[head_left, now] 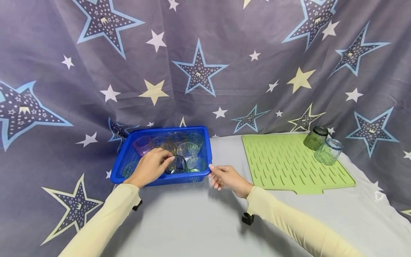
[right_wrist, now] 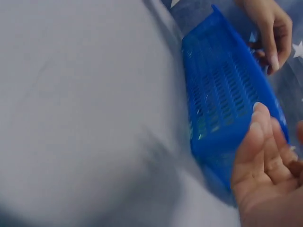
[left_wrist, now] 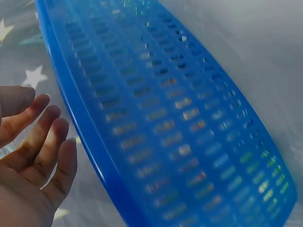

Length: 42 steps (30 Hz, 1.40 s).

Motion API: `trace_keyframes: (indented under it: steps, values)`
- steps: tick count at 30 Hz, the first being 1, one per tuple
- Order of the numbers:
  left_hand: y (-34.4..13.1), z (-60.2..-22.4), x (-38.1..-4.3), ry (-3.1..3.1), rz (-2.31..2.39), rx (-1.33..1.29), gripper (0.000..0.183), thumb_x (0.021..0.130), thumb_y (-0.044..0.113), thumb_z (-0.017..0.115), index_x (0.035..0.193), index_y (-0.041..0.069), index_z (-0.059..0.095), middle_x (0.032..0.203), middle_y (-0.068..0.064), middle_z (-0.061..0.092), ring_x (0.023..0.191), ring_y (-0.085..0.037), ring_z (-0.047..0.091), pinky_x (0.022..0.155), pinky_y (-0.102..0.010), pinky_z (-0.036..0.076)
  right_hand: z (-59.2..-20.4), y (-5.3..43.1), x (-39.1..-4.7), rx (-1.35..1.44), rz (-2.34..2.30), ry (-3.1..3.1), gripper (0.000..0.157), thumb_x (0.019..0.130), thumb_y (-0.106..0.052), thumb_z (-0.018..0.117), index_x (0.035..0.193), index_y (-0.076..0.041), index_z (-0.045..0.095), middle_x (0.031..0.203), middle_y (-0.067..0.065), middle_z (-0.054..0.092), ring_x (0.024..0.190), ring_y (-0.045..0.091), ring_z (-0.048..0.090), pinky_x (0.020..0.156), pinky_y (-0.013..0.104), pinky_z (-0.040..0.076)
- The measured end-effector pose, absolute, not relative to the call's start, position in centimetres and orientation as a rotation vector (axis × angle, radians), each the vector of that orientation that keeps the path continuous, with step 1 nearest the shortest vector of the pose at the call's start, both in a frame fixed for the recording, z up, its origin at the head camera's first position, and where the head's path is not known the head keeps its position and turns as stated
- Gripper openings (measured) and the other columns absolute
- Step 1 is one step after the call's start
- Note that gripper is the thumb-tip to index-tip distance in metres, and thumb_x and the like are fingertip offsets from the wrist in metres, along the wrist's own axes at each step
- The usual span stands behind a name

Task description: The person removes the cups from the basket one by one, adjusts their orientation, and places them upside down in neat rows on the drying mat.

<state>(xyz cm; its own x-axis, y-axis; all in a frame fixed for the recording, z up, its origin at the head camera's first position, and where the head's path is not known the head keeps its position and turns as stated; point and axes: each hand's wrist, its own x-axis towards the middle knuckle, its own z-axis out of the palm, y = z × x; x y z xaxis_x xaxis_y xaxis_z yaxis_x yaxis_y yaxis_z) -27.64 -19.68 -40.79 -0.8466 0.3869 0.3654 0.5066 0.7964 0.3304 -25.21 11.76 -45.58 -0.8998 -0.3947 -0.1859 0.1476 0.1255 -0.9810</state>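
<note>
A blue plastic basket with slotted walls holds several drinking glasses in pink, amber, green and dark tints. Over its front left part hovers my left hand, fingers loosely bent and holding nothing. Its fingertips come close to a dark glass; from the head view I cannot tell if they touch. A green-tinted glass sits beside the dark one. At the basket's front right corner my right hand pinches the rim. The left wrist view shows the basket's slotted wall and bent fingers beside the rim.
Right of the basket lies a green drying mat. On its right side stand a dark green glass and a pale blue glass. A star-patterned curtain hangs behind the white-covered table.
</note>
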Motion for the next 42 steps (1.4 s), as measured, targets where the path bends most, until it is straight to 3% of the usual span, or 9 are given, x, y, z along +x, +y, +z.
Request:
trace_keyframes:
  steps: [4, 9, 14, 21, 29, 35, 42]
  values:
    - [-21.3, -41.0, -28.2, -2.728, -0.626, -0.625, 0.018, 0.103, 0.024, 0.066, 0.107, 0.010, 0.078, 0.087, 0.001, 0.064, 0.073, -0.014, 0.056, 0.061, -0.035, 0.047, -45.6, 10.9, -25.2, -0.223, -1.838, 2.004, 0.041, 0.106, -0.040, 0.059, 0.095, -0.002, 0.067, 0.077, 0.008, 0.068, 0.064, 0.013, 0.059, 0.062, 0.028, 0.051]
    - [-23.1, -40.8, -29.2, -2.749, -0.604, -0.554, 0.019, 0.103, 0.023, 0.066, 0.105, 0.009, 0.078, 0.083, -0.001, 0.062, 0.069, -0.017, 0.055, 0.058, -0.036, 0.045, -45.6, 10.9, -25.3, -0.207, -1.857, 1.980, 0.039, 0.105, -0.038, 0.060, 0.099, 0.000, 0.069, 0.077, 0.007, 0.068, 0.063, 0.012, 0.059, 0.061, 0.027, 0.050]
    - [-24.9, -40.6, -30.0, -2.807, -0.503, -0.492, 0.019, 0.103, 0.024, 0.067, 0.104, 0.008, 0.078, 0.086, -0.003, 0.064, 0.074, -0.019, 0.061, 0.063, -0.040, 0.051, -45.4, 11.2, -25.3, -0.226, -1.870, 1.961, 0.038, 0.106, -0.035, 0.060, 0.101, 0.002, 0.069, 0.078, 0.007, 0.068, 0.064, 0.012, 0.058, 0.061, 0.025, 0.049]
    - [-27.1, -40.3, -30.4, -2.962, -0.399, -0.412, 0.017, 0.100, 0.019, 0.070, 0.102, 0.003, 0.076, 0.087, -0.008, 0.064, 0.075, -0.024, 0.060, 0.064, -0.045, 0.051, -45.3, 11.4, -25.5, -0.236, -1.880, 1.946, 0.036, 0.105, -0.034, 0.061, 0.099, 0.001, 0.069, 0.080, 0.009, 0.068, 0.065, 0.014, 0.058, 0.062, 0.026, 0.050]
    - [-28.6, -40.7, -30.6, -3.107, -0.318, -0.439, 0.012, 0.096, 0.012, 0.074, 0.103, 0.002, 0.077, 0.097, -0.012, 0.069, 0.091, -0.033, 0.067, 0.078, -0.057, 0.055, -45.6, 11.3, -25.6, -0.248, -1.893, 1.938, 0.035, 0.105, -0.033, 0.062, 0.097, 0.001, 0.068, 0.080, 0.009, 0.068, 0.064, 0.013, 0.058, 0.060, 0.026, 0.051]
    - [-29.0, -40.6, -29.9, -3.054, -0.277, -0.365, 0.018, 0.087, 0.011, 0.082, 0.090, 0.005, 0.066, 0.087, -0.011, 0.062, 0.076, -0.030, 0.062, 0.064, -0.052, 0.053, -45.6, 11.3, -25.5, -0.245, -1.893, 1.937, 0.035, 0.105, -0.032, 0.062, 0.097, 0.001, 0.068, 0.079, 0.008, 0.067, 0.064, 0.014, 0.058, 0.060, 0.026, 0.051]
    - [-29.0, -40.2, -29.2, -3.045, -0.238, -0.353, 0.015, 0.091, 0.011, 0.078, 0.081, 0.007, 0.068, 0.074, -0.005, 0.062, 0.062, -0.023, 0.059, 0.054, -0.045, 0.049, -45.6, 11.3, -25.6, -0.252, -1.903, 1.933, 0.034, 0.105, -0.031, 0.062, 0.097, 0.001, 0.069, 0.078, 0.008, 0.067, 0.064, 0.013, 0.058, 0.059, 0.025, 0.051]
